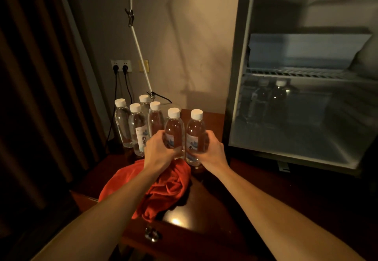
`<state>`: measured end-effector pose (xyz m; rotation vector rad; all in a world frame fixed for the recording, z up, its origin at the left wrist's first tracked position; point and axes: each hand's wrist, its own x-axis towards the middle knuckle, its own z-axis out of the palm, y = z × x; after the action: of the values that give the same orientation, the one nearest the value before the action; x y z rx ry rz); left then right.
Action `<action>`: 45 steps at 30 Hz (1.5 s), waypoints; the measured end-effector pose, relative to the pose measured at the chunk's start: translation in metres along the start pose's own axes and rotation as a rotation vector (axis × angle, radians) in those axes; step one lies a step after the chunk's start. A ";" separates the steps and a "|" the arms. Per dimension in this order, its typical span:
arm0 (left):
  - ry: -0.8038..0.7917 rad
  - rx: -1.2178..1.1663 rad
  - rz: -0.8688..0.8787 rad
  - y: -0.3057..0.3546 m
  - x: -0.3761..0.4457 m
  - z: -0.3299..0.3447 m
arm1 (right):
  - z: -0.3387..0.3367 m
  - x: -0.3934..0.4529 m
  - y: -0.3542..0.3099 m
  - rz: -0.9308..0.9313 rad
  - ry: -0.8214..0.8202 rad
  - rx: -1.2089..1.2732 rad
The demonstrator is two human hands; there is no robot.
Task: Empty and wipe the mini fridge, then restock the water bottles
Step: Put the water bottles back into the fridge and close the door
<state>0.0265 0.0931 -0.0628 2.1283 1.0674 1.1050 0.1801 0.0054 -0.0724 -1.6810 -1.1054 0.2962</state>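
1. The left hand [158, 148] is wrapped round the lower body of one clear plastic water bottle with a white cap [173, 130]; the right hand [210, 148] grasps a second, matching bottle [195, 134] in the same way. Both bottles stand upright, long axes vertical, side by side and almost touching.
2. The open mini fridge [302, 76] lies to the right of both hands, so the right hand is the nearer one. My judgement: the carry goes rightward and slightly up into the lower compartment, below the white wire shelf [296, 72].
3. Count of bottles: two held, four more standing in a cluster [139, 121] at the back left of the dark wooden tabletop [204, 209], and two inside the fridge [270, 97] on its floor at the back left. Eight in all.
4. One crumpled red cloth [163, 189] lies on the tabletop just under the left wrist.
5. Two black plugs [120, 69] sit in the wall socket behind the cluster.
6. Restocking looks partly done.
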 end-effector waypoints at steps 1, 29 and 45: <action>-0.003 -0.012 0.016 0.007 -0.003 -0.002 | -0.006 -0.004 -0.001 -0.004 0.012 0.002; -0.208 -0.154 0.193 0.190 0.022 0.159 | -0.237 0.019 0.063 0.093 0.350 -0.080; -0.122 -0.057 0.085 0.175 0.072 0.223 | -0.210 0.092 0.117 -0.021 0.363 0.165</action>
<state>0.3111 0.0363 -0.0254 2.1830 0.8873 1.0164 0.4293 -0.0561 -0.0558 -1.5026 -0.8045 0.0610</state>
